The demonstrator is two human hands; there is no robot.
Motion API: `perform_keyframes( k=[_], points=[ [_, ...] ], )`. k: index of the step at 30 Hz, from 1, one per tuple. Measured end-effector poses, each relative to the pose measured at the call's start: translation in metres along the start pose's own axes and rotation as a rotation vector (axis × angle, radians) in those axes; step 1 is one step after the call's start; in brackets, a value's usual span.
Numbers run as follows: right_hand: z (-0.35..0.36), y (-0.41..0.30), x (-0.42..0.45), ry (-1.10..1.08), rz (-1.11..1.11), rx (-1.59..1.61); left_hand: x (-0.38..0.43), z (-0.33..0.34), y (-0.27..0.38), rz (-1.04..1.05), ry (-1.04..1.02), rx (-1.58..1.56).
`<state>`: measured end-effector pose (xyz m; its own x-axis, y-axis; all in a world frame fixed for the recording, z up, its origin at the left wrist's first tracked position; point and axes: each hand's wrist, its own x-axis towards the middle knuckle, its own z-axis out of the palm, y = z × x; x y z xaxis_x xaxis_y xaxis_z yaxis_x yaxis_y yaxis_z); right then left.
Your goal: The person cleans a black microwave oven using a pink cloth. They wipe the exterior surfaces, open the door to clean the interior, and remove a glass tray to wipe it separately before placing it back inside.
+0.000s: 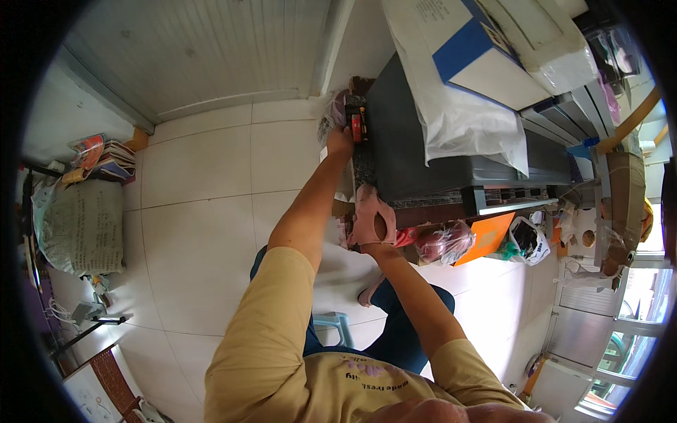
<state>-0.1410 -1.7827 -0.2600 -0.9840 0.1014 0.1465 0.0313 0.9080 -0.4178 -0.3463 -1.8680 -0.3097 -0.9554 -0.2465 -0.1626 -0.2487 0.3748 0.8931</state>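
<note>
My left hand is bare and reaches to the edge of a dark speckled stone ledge. Its fingers are mostly hidden, so I cannot tell what they hold. A clear plastic bag lies just beyond them. Beside the hand, a small red item rests on the ledge next to a yellow-and-black one. Pink fabric, seemingly a glove with an oval opening, covers my right hand. That hand is at the ledge's front, its fingertips hidden by the fabric.
A large dark grey case stands on the ledge, under white sheeting and a blue-and-white box. Below are a plastic-wrapped red item and an orange panel. A blue plastic stool is beneath me. A stuffed sack stands left.
</note>
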Motion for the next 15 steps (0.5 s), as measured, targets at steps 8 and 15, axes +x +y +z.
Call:
perform_keyframes(
  k=[8, 15],
  points=[
    [-0.006, -0.022, 0.024, -0.072, 0.008, -0.105, -0.009, -0.027, -0.021, -0.158, -0.013, -0.046],
    [0.024, -0.03, 0.075, -0.049, 0.015, -0.061, -0.06, -0.129, -0.01, -0.286, 0.151, -0.571]
  ],
)
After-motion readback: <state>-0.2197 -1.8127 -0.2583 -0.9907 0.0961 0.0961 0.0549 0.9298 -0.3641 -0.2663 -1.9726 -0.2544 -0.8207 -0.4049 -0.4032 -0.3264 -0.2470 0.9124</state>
